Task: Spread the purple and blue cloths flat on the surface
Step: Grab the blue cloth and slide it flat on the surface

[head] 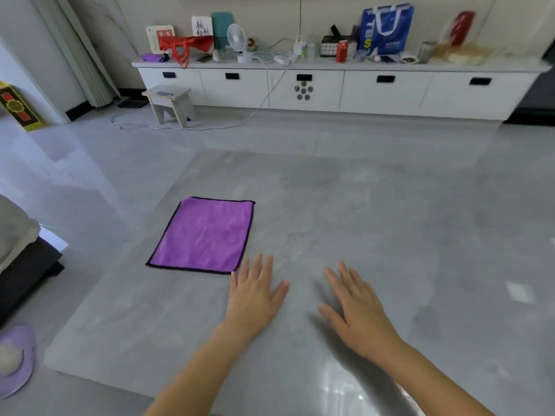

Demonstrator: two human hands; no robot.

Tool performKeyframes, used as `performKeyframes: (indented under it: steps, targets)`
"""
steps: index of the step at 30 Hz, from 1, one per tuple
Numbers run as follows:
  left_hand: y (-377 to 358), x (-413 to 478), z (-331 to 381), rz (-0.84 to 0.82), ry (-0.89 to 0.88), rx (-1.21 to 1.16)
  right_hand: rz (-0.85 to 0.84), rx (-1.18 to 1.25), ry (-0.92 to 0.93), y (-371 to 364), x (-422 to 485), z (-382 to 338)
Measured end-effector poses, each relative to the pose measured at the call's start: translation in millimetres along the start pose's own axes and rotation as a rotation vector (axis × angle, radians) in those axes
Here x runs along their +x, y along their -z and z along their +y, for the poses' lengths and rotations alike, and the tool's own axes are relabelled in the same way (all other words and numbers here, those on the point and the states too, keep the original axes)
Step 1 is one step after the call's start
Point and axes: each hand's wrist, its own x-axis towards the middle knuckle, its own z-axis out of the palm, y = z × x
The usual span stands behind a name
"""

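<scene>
A purple cloth (pixel 204 234) with a dark hem lies spread flat on the grey table surface (pixel 375 223), left of centre. My left hand (pixel 255 291) hovers palm down, fingers apart, just right of the cloth's near right corner and holds nothing. My right hand (pixel 357 307) is also palm down with fingers spread, further right over bare table, empty. No blue cloth shows on the table.
A long white cabinet (pixel 339 88) at the back carries a fan (pixel 238 43), a red can, a blue bag (pixel 386 28) and clutter. A small stool (pixel 169 105) and cables sit on the floor. A purple slipper (pixel 16 358) lies at the lower left.
</scene>
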Motion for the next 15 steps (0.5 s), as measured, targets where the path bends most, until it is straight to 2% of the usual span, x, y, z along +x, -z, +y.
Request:
performKeyframes:
  steps: [2,6,8,11,15]
  targets:
    - [-24,-23,56,-0.047,-0.104,-0.045,0.048,0.064,-0.132,21,-44,48]
    - [-82,-58,182,-0.136,-0.247,-0.162,0.337,0.456,-0.427,71,-118,139]
    - [-109,-72,243,-0.199,-0.309,-0.207,0.444,0.56,-0.521,93,-150,179]
    - [-138,-92,324,-0.26,-0.365,-0.257,0.555,0.539,-0.635,122,-190,241]
    - [-166,-110,399,-0.364,-0.347,-0.251,0.702,0.414,-0.796,156,-228,330]
